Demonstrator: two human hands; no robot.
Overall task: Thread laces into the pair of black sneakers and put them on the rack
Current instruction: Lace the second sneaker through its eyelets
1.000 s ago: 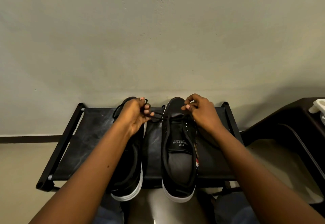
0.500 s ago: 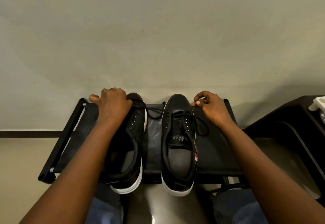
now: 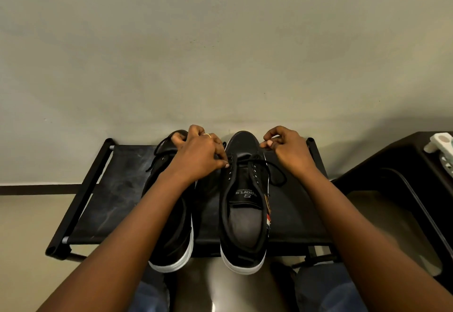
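Dim indoor light, soft shadows, wide-angle edge distortion, sharp focus

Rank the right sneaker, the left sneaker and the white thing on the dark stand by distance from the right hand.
From the right hand:
1. Right sneaker, just left of it.
2. Left sneaker, farther left.
3. White thing, far right edge.

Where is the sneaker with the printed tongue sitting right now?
The right sneaker sits on the black rack beside the left sneaker, toe toward the wall, between both hands.
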